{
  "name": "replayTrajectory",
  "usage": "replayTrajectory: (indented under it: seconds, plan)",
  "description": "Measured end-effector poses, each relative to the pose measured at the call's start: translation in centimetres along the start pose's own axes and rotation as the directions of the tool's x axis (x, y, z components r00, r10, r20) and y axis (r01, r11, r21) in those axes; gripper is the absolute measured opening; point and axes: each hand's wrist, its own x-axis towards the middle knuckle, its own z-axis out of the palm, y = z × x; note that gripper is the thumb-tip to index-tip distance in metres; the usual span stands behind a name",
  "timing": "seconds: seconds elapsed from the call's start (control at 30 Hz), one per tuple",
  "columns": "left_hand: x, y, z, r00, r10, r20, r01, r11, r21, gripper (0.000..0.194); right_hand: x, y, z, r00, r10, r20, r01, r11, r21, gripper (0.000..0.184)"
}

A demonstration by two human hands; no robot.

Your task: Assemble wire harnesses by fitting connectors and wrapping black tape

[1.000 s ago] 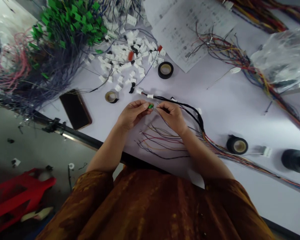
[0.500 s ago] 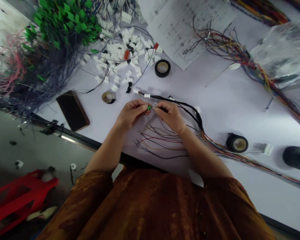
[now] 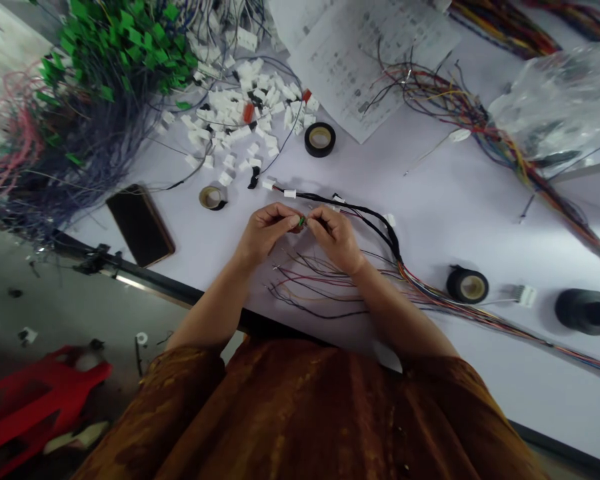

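Between thumb and fingers, my left hand pinches a small green connector. My right hand is closed right beside it, its fingertips at the connector's right side; a thin wire end showed there earlier, but the fingers now hide most of it. Under and below the right hand, loose wires with bare ends fan out over the table. Behind both hands runs a black-wrapped wire harness with white connectors on its branches.
Black tape rolls lie behind the hands and at right. A phone rests at left, near the table edge. Farther back are white connectors, green-tagged wires, printed sheets, and a wire bundle.
My hands have come closer together, and the right fingertips now meet the green connector. The wire end between them is less visible. The whole view has shifted slightly.
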Motion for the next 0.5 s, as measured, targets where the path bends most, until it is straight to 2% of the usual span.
replayTrajectory:
  seconds: [0.1, 0.23, 0.37, 0.5]
  plan:
    - [0.1, 0.2, 0.0, 0.998, -0.060, -0.016, 0.058, 0.995, -0.081, 0.016, -0.1, -0.3, -0.2, 1.000, 0.014, 0.003, -0.014, 1.000, 0.011, 0.019]
    - [0.1, 0.2, -0.1, 0.999, -0.035, 0.003, 0.035, 0.992, -0.125, 0.017, -0.2, -0.2, 0.0, 1.000, -0.004, -0.003, 0.005, 0.999, 0.040, 0.009]
    - [0.2, -0.4, -0.1, 0.999, 0.019, 0.042, -0.015, 0.996, -0.084, 0.015, 0.0, 0.5, 0.3, 0.997, -0.059, -0.054, 0.059, 0.998, 0.013, 0.014]
    - [0.3, -1.2, 0.1, 0.999, 0.042, 0.015, -0.041, 0.998, -0.042, 0.013, 0.0, 0.8, 0.4, 0.993, -0.097, -0.064, 0.096, 0.995, -0.026, 0.015]
